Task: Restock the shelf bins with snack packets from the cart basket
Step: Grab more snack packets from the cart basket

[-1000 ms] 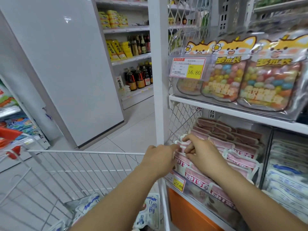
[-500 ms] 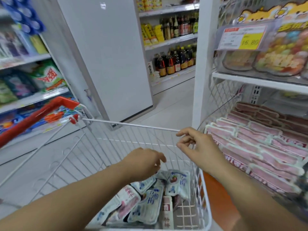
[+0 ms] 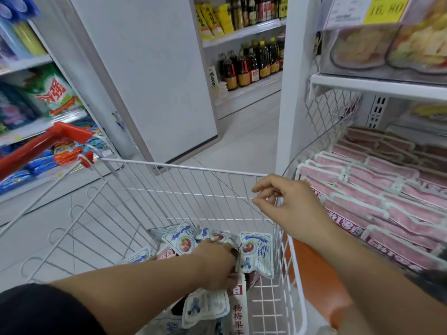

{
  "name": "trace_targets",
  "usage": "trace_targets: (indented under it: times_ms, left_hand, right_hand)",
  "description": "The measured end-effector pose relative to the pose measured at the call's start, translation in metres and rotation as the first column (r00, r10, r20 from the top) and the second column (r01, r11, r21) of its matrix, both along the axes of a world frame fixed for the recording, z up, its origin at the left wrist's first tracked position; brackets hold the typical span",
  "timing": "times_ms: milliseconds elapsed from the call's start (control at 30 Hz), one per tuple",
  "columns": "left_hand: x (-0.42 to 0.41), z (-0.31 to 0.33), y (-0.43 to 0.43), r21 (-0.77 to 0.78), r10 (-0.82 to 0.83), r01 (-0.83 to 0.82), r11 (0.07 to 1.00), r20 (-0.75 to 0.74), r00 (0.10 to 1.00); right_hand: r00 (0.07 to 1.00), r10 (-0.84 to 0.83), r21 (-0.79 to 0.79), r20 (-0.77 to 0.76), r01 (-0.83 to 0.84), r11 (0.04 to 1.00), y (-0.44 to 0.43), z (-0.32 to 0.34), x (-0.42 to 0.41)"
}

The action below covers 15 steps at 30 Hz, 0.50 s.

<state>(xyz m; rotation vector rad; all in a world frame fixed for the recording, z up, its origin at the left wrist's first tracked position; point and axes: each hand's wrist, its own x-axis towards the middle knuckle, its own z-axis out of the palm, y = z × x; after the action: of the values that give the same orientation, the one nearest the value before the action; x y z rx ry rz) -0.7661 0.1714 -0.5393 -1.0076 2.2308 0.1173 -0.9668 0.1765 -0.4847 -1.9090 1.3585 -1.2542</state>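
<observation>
Two hands out | left hand point(image 3: 215, 264) down on packets point(image 3: 257, 256) in basket point(image 3: 183, 168), grip unclear | right hand point(image 3: 290, 204) over rim, fingers loose, empty | pink packets point(image 3: 377, 176) shelved to its right

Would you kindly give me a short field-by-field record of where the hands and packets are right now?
left hand: down in the cart basket, on the white-and-blue packets; grip unclear
right hand: above the basket's right rim, fingers loosely curled, holding nothing
pink packets: in rows on the shelf to the right
cart handle: red, far left
</observation>
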Motion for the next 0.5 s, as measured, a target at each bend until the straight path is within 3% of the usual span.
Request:
trace_targets:
  times_ms: [167, 300, 433, 500]
  left_hand:
    - [-0.001, 0.009, -0.002, 0.006, -0.048, 0.049, 0.999, -0.066, 0.997]
    - [0.011, 0.038, -0.004, 0.04, -0.023, 0.037, 0.998, -0.307, 0.952]
    - [0.017, 0.093, -0.005, -0.131, -0.017, -0.058, 0.99, -0.513, 0.858]
    - [0.018, 0.118, -0.009, -0.206, -0.007, -0.163, 0.965, -0.641, 0.767]
  right_hand:
    - [1.0, -0.01, 0.009, -0.016, 0.01, 1.0, 0.001, 0.001, 0.0]
    - [1.0, -0.018, 0.028, -0.006, 0.018, 0.999, 0.004, 0.002, -0.001]
    - [0.997, -0.012, 0.046, 0.082, 0.008, 0.999, 0.007, 0.007, -0.002]
    - [0.986, -0.021, 0.103, 0.165, 0.004, 0.995, 0.012, 0.013, -0.006]
